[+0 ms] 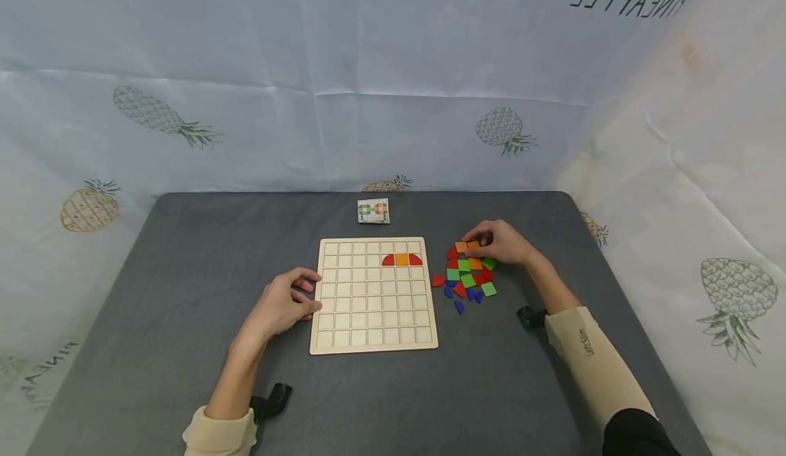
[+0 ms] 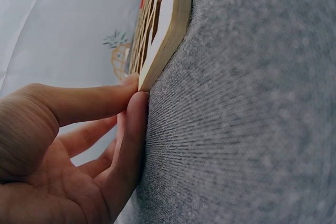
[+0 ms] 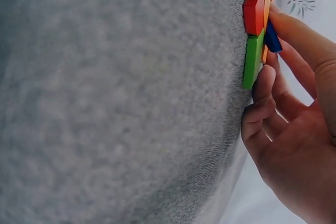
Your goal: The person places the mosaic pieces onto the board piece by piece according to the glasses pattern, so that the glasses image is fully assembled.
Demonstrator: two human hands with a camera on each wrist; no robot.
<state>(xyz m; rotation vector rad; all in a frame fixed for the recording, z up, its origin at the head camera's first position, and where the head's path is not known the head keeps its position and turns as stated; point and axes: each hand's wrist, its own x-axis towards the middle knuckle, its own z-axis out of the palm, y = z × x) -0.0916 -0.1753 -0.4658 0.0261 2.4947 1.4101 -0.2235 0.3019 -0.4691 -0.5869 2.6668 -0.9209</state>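
A square wooden grid board [image 1: 367, 347] lies on the table, with a red, an orange and another red piece in one upper row. My left hand [image 1: 284, 304] pinches the board's left edge; in the left wrist view the thumb [image 2: 100, 103] is on top at a corner with a finger below. Over the far part of a pile of coloured pieces [image 1: 468, 280], my right hand [image 1: 502, 243] has its thumb and fingers bent around orange squares [image 1: 461, 246]. A tilted blue piece [image 3: 272, 38] shows by the right thumb; whether it is held cannot be made out.
Behind the board lies a small card [image 1: 373, 211] with a coloured pattern. The pile mixes red, green, orange and blue flat pieces right of the board. A grey cloth [image 1: 184, 251] covers the table. A pineapple-print sheet [image 1: 344, 101] hangs behind it.
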